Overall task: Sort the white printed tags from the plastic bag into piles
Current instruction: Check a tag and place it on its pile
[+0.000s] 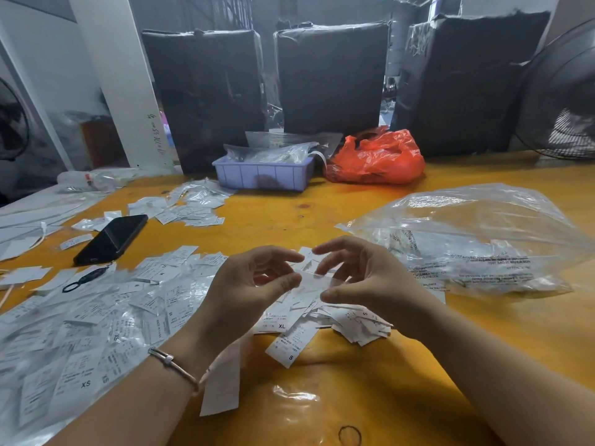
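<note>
My left hand and my right hand are raised over the yellow table, and between their fingertips they pinch a small clear sleeve that looks to hold a white tag. Below them lies a loose heap of white printed tags, some marked S and XL. A broad spread of tags, many in clear wrappers, covers the table at the left. The big clear plastic bag lies crumpled at the right, with printed text on it.
A black phone lies at the left and a blue key ring close by. At the back stand a lilac tray of bagged items, an orange plastic bag and three black wrapped bales. A fan stands far right. A hair tie lies near me.
</note>
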Demonstrator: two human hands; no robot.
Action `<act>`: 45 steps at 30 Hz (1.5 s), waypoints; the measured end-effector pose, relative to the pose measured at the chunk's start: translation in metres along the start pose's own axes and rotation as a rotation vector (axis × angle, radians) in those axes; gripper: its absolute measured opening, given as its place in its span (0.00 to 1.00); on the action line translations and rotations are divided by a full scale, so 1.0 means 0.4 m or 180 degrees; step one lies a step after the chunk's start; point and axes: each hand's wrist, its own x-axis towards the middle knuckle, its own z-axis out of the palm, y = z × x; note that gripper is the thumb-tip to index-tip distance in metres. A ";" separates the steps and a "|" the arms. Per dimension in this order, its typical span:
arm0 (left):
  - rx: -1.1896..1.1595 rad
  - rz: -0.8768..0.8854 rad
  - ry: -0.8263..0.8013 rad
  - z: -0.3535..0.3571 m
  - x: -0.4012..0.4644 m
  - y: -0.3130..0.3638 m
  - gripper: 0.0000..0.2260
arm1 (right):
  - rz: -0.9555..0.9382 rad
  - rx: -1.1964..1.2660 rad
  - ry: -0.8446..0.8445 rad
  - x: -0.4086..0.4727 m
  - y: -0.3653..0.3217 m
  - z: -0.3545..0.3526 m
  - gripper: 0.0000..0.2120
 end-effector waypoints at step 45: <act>0.0171 -0.0168 -0.0394 -0.008 0.000 -0.010 0.02 | -0.0691 -0.1843 0.0546 0.019 0.010 -0.063 0.09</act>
